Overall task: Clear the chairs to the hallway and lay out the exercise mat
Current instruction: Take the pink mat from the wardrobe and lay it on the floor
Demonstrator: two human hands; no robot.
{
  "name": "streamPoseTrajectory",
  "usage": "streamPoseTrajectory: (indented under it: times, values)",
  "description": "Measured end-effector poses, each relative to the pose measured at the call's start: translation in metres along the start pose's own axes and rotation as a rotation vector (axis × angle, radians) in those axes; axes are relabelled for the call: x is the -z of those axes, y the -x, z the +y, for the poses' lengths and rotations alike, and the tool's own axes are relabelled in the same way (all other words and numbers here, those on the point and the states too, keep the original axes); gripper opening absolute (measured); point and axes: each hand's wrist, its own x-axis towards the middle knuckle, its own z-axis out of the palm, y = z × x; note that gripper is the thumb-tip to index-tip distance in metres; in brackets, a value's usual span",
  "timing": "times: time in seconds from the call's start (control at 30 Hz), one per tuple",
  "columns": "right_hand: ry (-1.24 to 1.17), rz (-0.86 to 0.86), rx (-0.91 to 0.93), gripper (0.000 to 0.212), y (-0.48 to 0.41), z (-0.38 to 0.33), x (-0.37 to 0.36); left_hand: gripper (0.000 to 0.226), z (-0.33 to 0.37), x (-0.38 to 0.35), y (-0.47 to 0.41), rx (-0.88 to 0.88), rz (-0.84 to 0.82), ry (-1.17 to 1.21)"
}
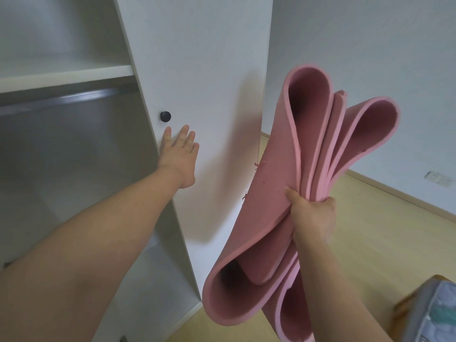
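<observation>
Gripping a folded pink exercise mat (293, 193) in a clenched right hand (312, 218), a person presses an open, flat left hand (181, 154) against a white wardrobe door (204, 70) below its black knob (165, 116); no writing is legible.

The left hand (181, 154) lies flat, fingers spread, on the white wardrobe door (197, 70) just below its black knob (165, 116). The right hand (312, 218) grips a folded pink mat (266, 193).

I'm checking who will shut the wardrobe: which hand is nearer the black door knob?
Left. The left hand lies flat on the door just below the black knob; the right hand is off to the side, gripping the pink mat.
</observation>
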Motion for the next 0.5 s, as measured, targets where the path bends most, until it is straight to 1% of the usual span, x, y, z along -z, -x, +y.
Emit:
streamPoseTrajectory:
  times: [0.07, 0.13, 0.2, 0.27, 0.3, 0.33, 0.43, 0.5]
  values:
    - [-0.005, -0.001, -0.002, 0.077, -0.001, -0.001, 0.004, 0.089, -0.002, 0.001, 0.003, -0.025, -0.004, 0.047]
    - [-0.006, -0.012, -0.002, 0.075, 0.000, -0.002, 0.009, 0.087, 0.001, 0.002, 0.013, -0.047, 0.016, 0.147]
    - [-0.028, -0.023, -0.003, 0.074, 0.001, -0.002, 0.012, 0.078, 0.010, 0.003, 0.026, -0.083, 0.141, 0.388]
    - [-0.031, -0.038, -0.002, 0.077, 0.003, -0.003, 0.016, 0.068, 0.026, 0.009, 0.047, -0.111, 0.260, 0.748]
    - [-0.019, -0.047, -0.001, 0.078, 0.005, -0.002, 0.017, 0.064, 0.034, 0.012, 0.061, -0.116, 0.300, 0.888]
    - [-0.014, -0.048, 0.001, 0.080, 0.007, -0.002, 0.018, 0.061, 0.041, 0.015, 0.072, -0.122, 0.339, 0.976]
    - [-0.003, -0.065, 0.013, 0.086, 0.015, 0.001, 0.022, 0.057, 0.060, 0.029, 0.109, -0.084, 0.399, 1.102]
    - [0.014, -0.087, 0.010, 0.087, 0.022, 0.004, 0.025, 0.057, 0.065, 0.038, 0.132, -0.067, 0.418, 1.122]
